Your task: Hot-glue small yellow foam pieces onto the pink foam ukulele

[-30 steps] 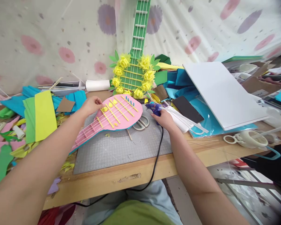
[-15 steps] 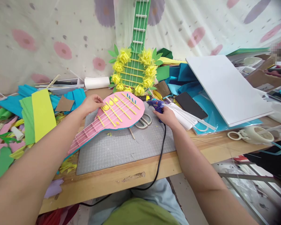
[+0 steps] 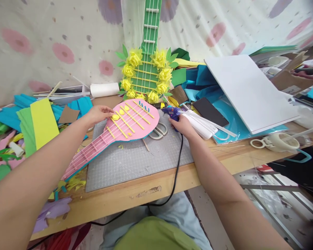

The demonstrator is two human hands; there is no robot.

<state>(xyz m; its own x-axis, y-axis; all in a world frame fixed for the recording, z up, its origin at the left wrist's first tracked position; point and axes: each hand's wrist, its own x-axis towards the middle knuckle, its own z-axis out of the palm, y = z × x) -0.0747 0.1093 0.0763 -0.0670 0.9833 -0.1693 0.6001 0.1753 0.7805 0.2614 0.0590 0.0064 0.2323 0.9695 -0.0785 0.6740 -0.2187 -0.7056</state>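
A pink paper guitar (image 3: 135,119) with a blue edge, yellow strips, white strings and blue pegs lies tilted on the grey cutting mat (image 3: 125,159). At its upper left edge the fingers of my left hand (image 3: 100,114) are pinched together on a yellow paper petal (image 3: 115,117). Two smaller yellow petals (image 3: 121,111) sit on the body close by. My right hand (image 3: 182,124) is wrapped round a purple glue gun (image 3: 171,111), its nozzle pointing left towards the guitar. From the gun a black cord (image 3: 177,170) runs down over the table edge.
Behind stands a green paper guitar (image 3: 146,78) with yellow flowers. Scissors (image 3: 158,131) lie partly under the pink guitar. Glue sticks (image 3: 202,125), a black phone-like slab (image 3: 210,111) and a white board (image 3: 250,93) are at right. Coloured paper (image 3: 44,118) is piled at left.
The whole view has shifted slightly, so things appear a little further left. My left fingertips have drawn back slightly on the petal. The glue gun stays in my right hand.
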